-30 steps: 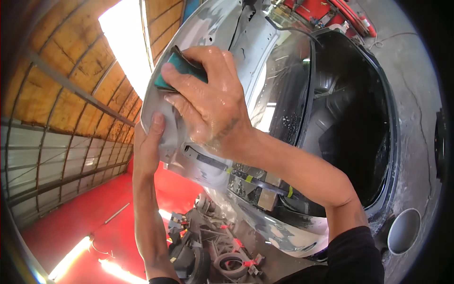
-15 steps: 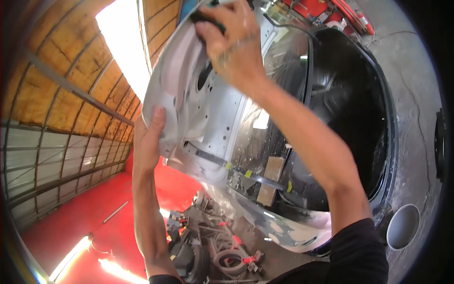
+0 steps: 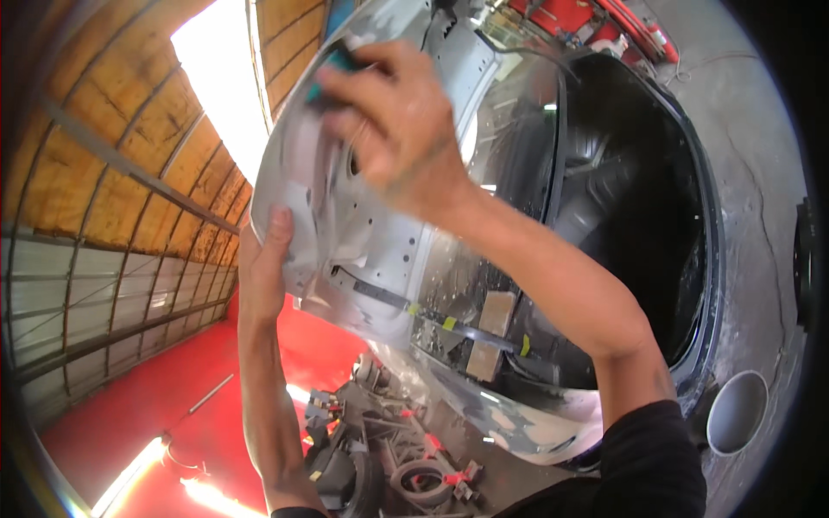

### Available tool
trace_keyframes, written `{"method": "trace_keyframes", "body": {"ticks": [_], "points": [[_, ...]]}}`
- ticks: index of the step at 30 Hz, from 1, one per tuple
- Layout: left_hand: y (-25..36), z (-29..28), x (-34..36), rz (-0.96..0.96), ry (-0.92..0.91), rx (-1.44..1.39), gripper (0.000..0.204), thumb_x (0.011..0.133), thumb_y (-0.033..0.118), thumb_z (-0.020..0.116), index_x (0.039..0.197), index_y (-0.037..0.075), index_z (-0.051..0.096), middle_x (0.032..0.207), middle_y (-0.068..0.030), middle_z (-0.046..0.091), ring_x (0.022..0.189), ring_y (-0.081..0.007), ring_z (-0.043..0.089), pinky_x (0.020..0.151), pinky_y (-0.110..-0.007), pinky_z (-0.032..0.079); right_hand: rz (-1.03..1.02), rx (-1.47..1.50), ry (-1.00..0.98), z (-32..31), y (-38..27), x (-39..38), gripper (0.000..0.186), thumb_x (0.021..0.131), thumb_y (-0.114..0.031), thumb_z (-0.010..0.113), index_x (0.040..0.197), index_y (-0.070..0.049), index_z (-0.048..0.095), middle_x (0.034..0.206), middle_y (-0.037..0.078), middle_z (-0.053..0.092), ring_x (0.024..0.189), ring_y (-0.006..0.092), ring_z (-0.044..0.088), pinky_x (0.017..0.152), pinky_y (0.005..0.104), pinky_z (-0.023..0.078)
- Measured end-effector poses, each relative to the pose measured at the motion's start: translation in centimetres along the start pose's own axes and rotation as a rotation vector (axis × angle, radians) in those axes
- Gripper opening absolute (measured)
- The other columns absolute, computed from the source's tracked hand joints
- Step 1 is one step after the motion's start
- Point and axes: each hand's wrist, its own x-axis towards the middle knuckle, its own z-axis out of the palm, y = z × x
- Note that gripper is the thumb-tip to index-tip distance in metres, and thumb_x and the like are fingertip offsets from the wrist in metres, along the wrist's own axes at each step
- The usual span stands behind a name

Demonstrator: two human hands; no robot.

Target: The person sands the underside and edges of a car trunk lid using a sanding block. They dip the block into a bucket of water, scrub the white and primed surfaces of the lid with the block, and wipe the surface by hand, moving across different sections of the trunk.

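A raised car trunk lid [image 3: 393, 226], grey-white with patchy pinkish areas and several holes, fills the upper middle. My right hand [image 3: 406, 129] is closed around a dark and teal sanding block [image 3: 338, 73], near the lid's upper left edge. Motion blurs the fingers, and the block's underside is hidden. At the lid's lower left edge my left hand [image 3: 266, 250] grips the rim, thumb on the face and the other fingers out of sight behind it.
Right of the lid lies the car's dark open trunk [image 3: 643, 173]. A strip with yellow-green tape [image 3: 449, 323] crosses a wooden block [image 3: 492, 332]. Car parts and a wheel [image 3: 421, 482] sit on the floor below; a round grey container [image 3: 737, 414] stands at the right.
My right hand has moved the sanding block down and left along the lid. My left hand keeps its hold on the rim, while the view has shifted slightly.
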Motion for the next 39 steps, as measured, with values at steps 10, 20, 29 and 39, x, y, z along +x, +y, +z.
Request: {"method": "trace_keyframes", "body": {"ticks": [10,20,29,39], "points": [[0.1,-0.1,0.1,-0.087,-0.044,0.021,0.085,0.099,0.059,0.058,0.155,-0.002,0.038,0.148,-0.0162,0.05,0.134,-0.028,0.049,0.113,-0.041,0.037,0.073,0.011,-0.007,-0.5,1.4,1.0,0.026,0.08,-0.011,0.076,0.104,0.0,0.074,0.107,0.02,0.063,0.101,0.0386,0.06,0.087,0.0438,0.05],[-0.7,-0.5,0.4,-0.038,-0.04,-0.024,0.085,0.098,0.06,0.058,0.152,-0.003,0.041,0.145,-0.0163,0.051,0.133,-0.0268,0.049,0.111,-0.04,0.038,0.147,-0.028,0.001,-0.4,2.5,1.4,0.032,0.08,-0.007,0.076,0.112,-0.003,0.073,0.115,0.022,0.061,0.105,0.0389,0.06,0.09,0.0444,0.05],[-1.0,0.4,-0.1,0.012,0.048,0.005,0.08,0.098,0.061,0.055,0.137,-0.009,0.055,0.118,-0.0172,0.067,0.109,-0.0236,0.062,0.094,-0.039,0.048,0.23,-0.437,-0.42,-5.0,9.1,2.6,0.068,0.083,-0.007,0.068,0.148,-0.02,0.053,0.113,0.021,0.06,0.103,0.0376,0.057,0.085,0.0494,0.046],[-1.6,0.3,-0.1,-0.05,0.106,-0.039,0.082,0.095,0.061,0.062,0.138,-0.008,0.053,0.115,-0.0121,0.064,0.104,-0.0202,0.059,0.093,-0.037,0.048,0.382,-0.499,-0.767,-3.7,13.8,4.9,0.095,0.087,-0.022,0.069,0.166,-0.024,0.015,0.12,0.025,0.06,0.108,0.0419,0.059,0.09,0.0509,0.049]]}}
